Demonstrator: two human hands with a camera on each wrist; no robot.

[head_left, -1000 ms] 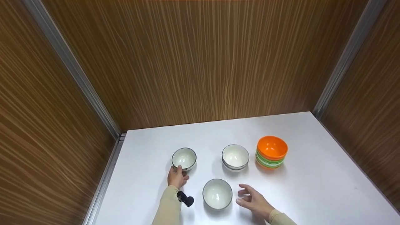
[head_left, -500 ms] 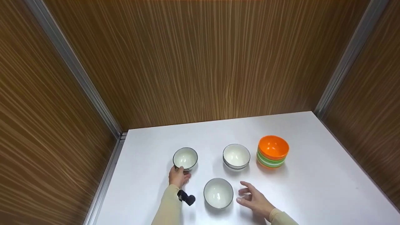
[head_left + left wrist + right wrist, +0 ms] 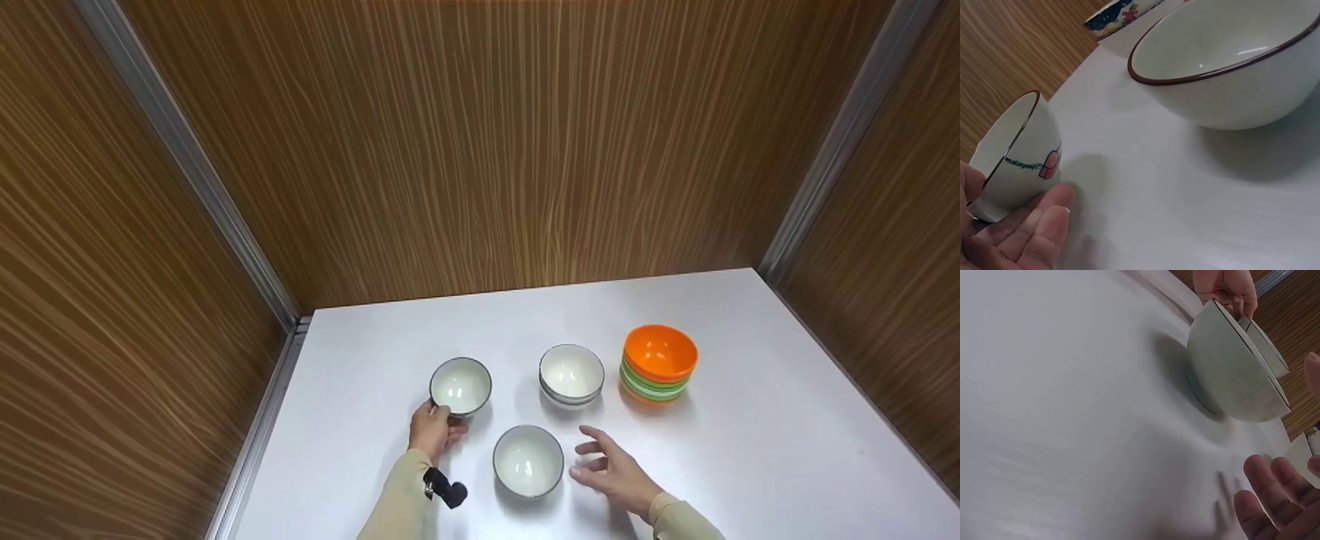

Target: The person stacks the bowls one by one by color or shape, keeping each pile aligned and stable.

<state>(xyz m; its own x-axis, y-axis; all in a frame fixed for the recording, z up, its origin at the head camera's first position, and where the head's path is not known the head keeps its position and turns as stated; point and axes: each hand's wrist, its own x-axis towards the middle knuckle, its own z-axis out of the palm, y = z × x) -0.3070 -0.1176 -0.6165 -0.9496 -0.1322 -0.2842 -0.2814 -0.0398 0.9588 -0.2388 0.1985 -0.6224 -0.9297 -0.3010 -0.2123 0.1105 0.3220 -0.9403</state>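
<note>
My left hand holds a small white bowl by its near side, thumb at the dark rim and fingers under it. In the left wrist view this bowl is tilted and shows a painted pink flower with a green stem. A larger white bowl stands upright on the white table between my hands, nearest the front. Just right of that bowl my right hand hovers with fingers spread and loosely bent, holding nothing. In the right wrist view its fingers are apart from the larger bowl.
Behind the larger bowl stands a stack of white bowls with dark rims. To its right is a stack of orange and green bowls, an orange one on top. Wood-grain panels enclose the table at the back and sides.
My left hand has carried the small bowl a little to the right and slightly nearer. The right hand stays beside the larger bowl, shifting only slightly. The view has shifted a little.
</note>
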